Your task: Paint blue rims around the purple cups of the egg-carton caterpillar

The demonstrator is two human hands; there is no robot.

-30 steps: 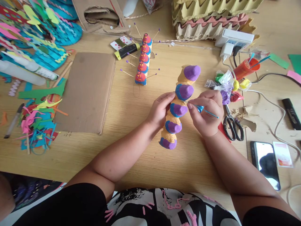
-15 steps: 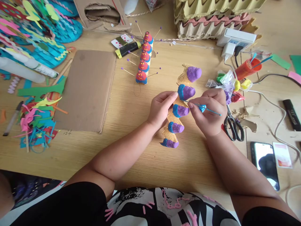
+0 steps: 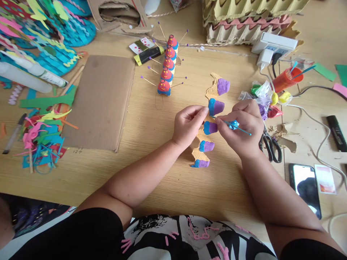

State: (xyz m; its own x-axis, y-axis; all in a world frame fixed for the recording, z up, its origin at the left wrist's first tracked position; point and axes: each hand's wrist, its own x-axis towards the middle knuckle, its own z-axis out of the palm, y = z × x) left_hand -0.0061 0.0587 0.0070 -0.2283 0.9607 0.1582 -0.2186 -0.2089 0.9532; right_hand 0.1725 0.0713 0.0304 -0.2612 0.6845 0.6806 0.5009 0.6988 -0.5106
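Note:
A tan carton strip (image 3: 204,136) with several purple bumps runs down the middle of the view. Four-fifths of its length carries blue beside the purple; the top bump (image 3: 223,86) shows purple only. My left hand (image 3: 189,124) pinches the strip's left edge near the second bump. Between the fingertips of my right hand (image 3: 242,126) is a thin blue stick (image 3: 245,132), its tip at the strip just below that bump. A crumpled shiny blue piece (image 3: 233,125) sits by the same fingers. Farther up stands a row of red and blue faced figures (image 3: 166,75) with purple-tipped pins.
Flat cardboard (image 3: 99,103) and colourful scraps (image 3: 45,135) lie left. Egg trays (image 3: 248,29) are at the back. On the right are a power strip (image 3: 275,42), red cup (image 3: 287,79), clay bags (image 3: 262,97), scissors (image 3: 271,146), phone (image 3: 305,187) and marker (image 3: 336,133).
The strip has turned slightly in my left hand, its lower end shifting right. My right hand and the blue stick have moved only a little.

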